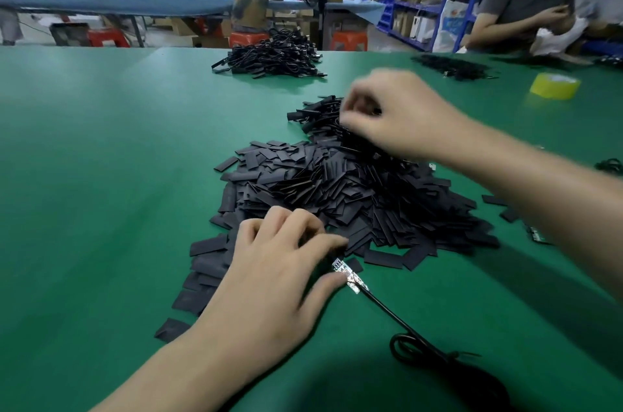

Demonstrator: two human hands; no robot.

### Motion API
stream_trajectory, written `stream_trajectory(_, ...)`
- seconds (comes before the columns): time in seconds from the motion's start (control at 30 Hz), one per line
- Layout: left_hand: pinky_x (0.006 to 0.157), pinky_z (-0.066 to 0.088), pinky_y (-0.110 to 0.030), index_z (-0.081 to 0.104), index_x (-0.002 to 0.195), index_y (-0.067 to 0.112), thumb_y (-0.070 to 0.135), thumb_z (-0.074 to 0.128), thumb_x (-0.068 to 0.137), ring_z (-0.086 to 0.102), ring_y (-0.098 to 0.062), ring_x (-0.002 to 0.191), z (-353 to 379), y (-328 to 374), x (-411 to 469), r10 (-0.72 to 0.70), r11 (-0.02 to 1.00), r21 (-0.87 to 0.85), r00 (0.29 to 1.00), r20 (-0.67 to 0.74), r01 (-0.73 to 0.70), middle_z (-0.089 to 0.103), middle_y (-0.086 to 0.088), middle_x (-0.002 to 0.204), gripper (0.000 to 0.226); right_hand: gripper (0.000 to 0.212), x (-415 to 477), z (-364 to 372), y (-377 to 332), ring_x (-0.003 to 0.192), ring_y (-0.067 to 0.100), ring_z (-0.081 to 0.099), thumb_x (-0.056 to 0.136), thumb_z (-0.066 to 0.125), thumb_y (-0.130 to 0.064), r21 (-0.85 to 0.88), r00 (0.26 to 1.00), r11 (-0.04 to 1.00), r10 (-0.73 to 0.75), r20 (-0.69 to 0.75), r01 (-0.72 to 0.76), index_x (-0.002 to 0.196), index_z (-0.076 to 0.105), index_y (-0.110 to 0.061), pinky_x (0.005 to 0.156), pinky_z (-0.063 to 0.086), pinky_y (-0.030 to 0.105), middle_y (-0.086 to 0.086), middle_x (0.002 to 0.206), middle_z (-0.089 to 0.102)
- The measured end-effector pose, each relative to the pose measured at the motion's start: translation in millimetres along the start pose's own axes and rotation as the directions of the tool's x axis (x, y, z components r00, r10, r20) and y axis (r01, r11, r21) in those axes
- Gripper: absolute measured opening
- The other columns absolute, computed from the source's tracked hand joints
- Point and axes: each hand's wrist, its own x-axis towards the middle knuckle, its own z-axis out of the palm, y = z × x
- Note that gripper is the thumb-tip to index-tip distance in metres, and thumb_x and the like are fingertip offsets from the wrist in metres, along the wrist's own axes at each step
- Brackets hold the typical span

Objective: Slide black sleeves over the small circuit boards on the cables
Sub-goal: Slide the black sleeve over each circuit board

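Note:
A big heap of flat black sleeves (354,195) lies in the middle of the green table (101,158). My left hand (283,263) pinches a small circuit board (347,275) between thumb and forefinger at the heap's near edge. The board's black cable (397,317) trails toward me and ends in a coil. My right hand (394,111) reaches over the far side of the heap with curled fingers among black pieces there. The blur hides whether it holds one.
A pile of black cables (273,59) sits at the far middle of the table. A yellow tape roll (554,85) stands at the far right beside another black pile (455,66). A person works at the far right corner. Others sit behind at a blue table.

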Motion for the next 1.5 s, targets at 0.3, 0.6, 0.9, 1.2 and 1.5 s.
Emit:
stream_trajectory(0.3,0.084,0.033,-0.032,0.06,0.088,0.037,0.054,0.056,0.09,0.049,-0.007,0.095,-3,2,4,-0.018,0.992,-0.124,0.988,-0.151,-0.001,0.055,0.021,0.093,0.017,0.044,-141,15,-41,0.096,-0.002,0.053,0.082,0.039,-0.074,0.191,0.967,0.979,0.021,0.253,-0.071,0.087,0.067,-0.04,0.08,0.045,0.024,-0.023,0.087,0.06)
stream_trajectory(0.6,0.08,0.041,-0.033,0.07,0.104,0.039,0.073,0.051,0.083,0.053,-0.008,0.092,-6,8,3,-0.075,0.997,-0.037,0.996,-0.048,0.073,0.058,0.021,0.091,0.044,0.016,-152,26,-33,0.07,0.022,0.074,0.102,0.054,-0.017,0.775,0.914,0.492,0.287,0.285,-0.396,0.089,0.061,-0.011,0.066,0.057,0.033,0.007,0.077,0.076)
stream_trajectory(0.9,0.071,0.039,-0.029,0.069,0.085,0.039,0.061,0.059,0.083,0.052,-0.006,0.083,-2,8,3,-0.032,0.997,-0.071,0.997,-0.068,0.027,0.06,0.022,0.084,0.024,0.032,-154,39,-26,0.046,0.014,0.04,0.106,0.048,-0.018,0.864,0.869,0.193,0.288,0.404,-0.465,0.075,0.054,-0.022,0.051,0.035,0.026,-0.001,0.06,0.046)
stream_trajectory(1.2,0.064,0.044,-0.01,0.068,0.082,0.033,0.032,0.084,0.08,0.065,-0.007,0.071,-7,11,1,-0.153,0.856,-0.513,0.981,-0.121,0.07,0.069,0.014,0.077,0.015,0.017,-159,37,-31,0.052,0.007,0.03,0.098,0.063,-0.039,0.792,0.929,0.485,0.175,0.326,-0.37,0.09,0.065,-0.024,0.047,0.025,0.018,-0.014,0.059,0.039)
stream_trajectory(1.5,0.074,0.043,-0.009,0.077,0.106,0.028,0.044,0.078,0.081,0.059,0.007,0.079,-11,16,0,0.016,0.931,-0.352,0.976,-0.215,-0.093,0.067,0.02,0.09,0.029,0.026,-162,35,-35,0.05,0.006,0.028,0.103,0.058,-0.029,0.826,0.939,0.447,0.186,0.29,-0.344,0.081,0.064,-0.016,0.045,0.024,0.017,-0.013,0.056,0.036)
